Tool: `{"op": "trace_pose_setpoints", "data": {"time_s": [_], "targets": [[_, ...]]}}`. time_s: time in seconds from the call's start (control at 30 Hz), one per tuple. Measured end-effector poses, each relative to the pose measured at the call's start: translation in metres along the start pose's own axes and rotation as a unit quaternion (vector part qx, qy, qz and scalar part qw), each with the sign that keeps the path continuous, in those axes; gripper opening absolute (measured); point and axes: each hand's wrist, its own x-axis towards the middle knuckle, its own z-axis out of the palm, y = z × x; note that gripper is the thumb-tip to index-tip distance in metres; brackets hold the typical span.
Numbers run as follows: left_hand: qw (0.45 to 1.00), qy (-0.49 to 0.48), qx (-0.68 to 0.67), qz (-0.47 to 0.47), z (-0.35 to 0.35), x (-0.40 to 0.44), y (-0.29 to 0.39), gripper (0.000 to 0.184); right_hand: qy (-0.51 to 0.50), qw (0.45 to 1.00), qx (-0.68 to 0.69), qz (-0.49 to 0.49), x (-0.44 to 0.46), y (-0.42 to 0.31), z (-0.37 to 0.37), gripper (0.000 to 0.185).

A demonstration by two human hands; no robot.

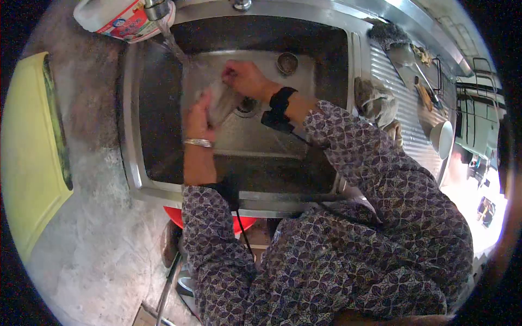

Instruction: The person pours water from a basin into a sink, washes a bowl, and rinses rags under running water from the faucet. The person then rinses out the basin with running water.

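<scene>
Over the sink [261, 174], my left hand [199, 120] grips a greyish-brown, partly see-through item [225, 106] that is smeared by motion; its kind cannot be made out. My right hand [247, 79] is at the upper end of that item, its fingers curled and closed. Whatever the right fingers pinch is hidden. Left of both hands, a stream of water [173, 44] runs down from the tap [156, 10] into the sink. Behind the item lies the dark drain [246, 106], partly covered.
A small round metal strainer [287, 64] sits in the sink's far right part. A white tub with a red label [128, 24] stands behind the left rim. Cloths [375, 103], a knife [423, 95] and a white bowl [441, 138] are on the ridged drainboard [394, 81]. A yellow board [32, 146] is far left.
</scene>
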Motion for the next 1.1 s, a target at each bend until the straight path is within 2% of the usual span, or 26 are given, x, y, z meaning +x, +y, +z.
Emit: {"op": "trace_pose_setpoints", "data": {"time_s": [0.07,0.17,0.2,0.23,0.27,0.3,0.33,0.37,0.43,0.47,0.5,0.53,0.57,0.6,0.67,0.7,0.8,0.83,0.9,0.93,0.97,1.0,1.07,1.1], "targets": [[0.988,-0.020,0.082,0.130,-0.002,-0.007,0.012,0.026,0.009,0.999,0.017,-0.030,0.004,0.003,-0.005,0.024],[0.993,-0.020,0.060,0.096,-0.001,0.007,0.014,0.028,0.021,0.998,0.044,-0.047,0.013,0.002,-0.007,0.032],[0.993,-0.021,0.063,0.095,-0.001,0.008,0.016,0.028,-0.090,0.990,0.091,0.056,0.010,-0.016,-0.015,0.036],[0.992,-0.087,0.027,0.085,-0.001,0.007,0.018,0.028,-0.146,0.976,0.118,0.106,0.005,-0.021,-0.015,0.038],[0.986,-0.151,-0.011,0.076,-0.002,0.006,0.020,0.028,-0.199,0.957,0.137,0.158,0.001,-0.027,-0.015,0.041],[0.985,-0.153,-0.008,0.074,-0.003,0.002,0.025,0.028,-0.229,0.904,0.303,0.198,-0.004,-0.025,-0.013,0.044],[0.981,-0.180,-0.045,0.051,-0.003,-0.004,0.031,0.027,-0.251,0.821,0.460,0.230,-0.008,-0.023,-0.012,0.048],[0.975,-0.207,-0.081,0.027,-0.002,-0.006,0.034,0.027,-0.247,0.821,0.461,0.229,-0.012,-0.021,-0.011,0.048],[0.977,-0.194,-0.077,0.036,-0.006,0.008,0.034,0.027,-0.257,0.770,0.514,0.277,-0.018,-0.012,-0.012,0.046],[0.980,-0.179,-0.076,0.047,-0.006,0.015,0.032,0.027,-0.253,0.770,0.516,0.277,-0.018,-0.006,-0.011,0.046],[0.980,-0.181,-0.073,0.044,-0.005,0.018,0.029,0.027,-0.228,0.932,0.276,0.061,-0.016,0.004,-0.006,0.042],[0.998,-0.065,-0.010,0.021,-0.005,0.019,0.026,0.024,-0.215,0.965,0.140,-0.053,-0.014,0.001,-0.002,0.040],[0.997,0.053,0.054,-0.002,-0.005,0.021,0.023,0.022,-0.170,0.973,-0.001,-0.159,-0.012,-0.003,0.003,0.038],[0.997,0.051,0.056,-0.003,-0.009,0.024,0.018,0.022,-0.067,0.980,-0.039,-0.181,-0.016,-0.024,0.013,0.033],[1.000,0.020,0.009,-0.013,-0.015,0.030,0.010,0.021,0.038,0.976,-0.077,-0.199,-0.016,-0.043,0.016,0.029],[1.000,0.020,0.009,-0.012,-0.013,0.027,0.010,0.021,0.020,0.975,-0.096,-0.199,-0.014,-0.048,0.015,0.026],[0.959,-0.003,0.206,0.195,-0.006,0.014,0.006,0.024,-0.034,0.967,-0.155,-0.200,-0.010,-0.057,0.015,0.018],[0.927,-0.011,0.268,0.262,-0.001,0.009,0.006,0.026,-0.011,0.982,-0.105,-0.156,-0.005,-0.051,0.013,0.015],[0.886,-0.018,0.328,0.326,0.012,-0.002,0.010,0.028,0.049,0.996,0.010,-0.068,0.009,-0.037,0.002,0.010],[0.919,0.056,0.286,0.266,0.030,-0.014,0.022,0.028,0.085,0.993,0.075,-0.025,0.016,-0.031,-0.007,0.009],[0.941,0.130,0.239,0.203,0.039,-0.019,0.028,0.028,0.093,0.994,0.032,-0.039,0.019,-0.026,-0.014,0.009],[0.940,0.130,0.239,0.204,0.026,-0.009,0.032,0.028,0.102,0.993,-0.011,-0.053,0.022,-0.026,-0.019,0.009],[0.801,0.106,0.426,0.407,-0.013,0.019,0.039,0.030,0.107,0.991,0.019,-0.077,0.030,-0.029,-0.018,0.011],[0.800,0.106,0.427,0.407,-0.014,0.020,0.038,0.030,0.113,0.987,0.049,-0.099,0.032,-0.030,-0.018,0.014]]}}
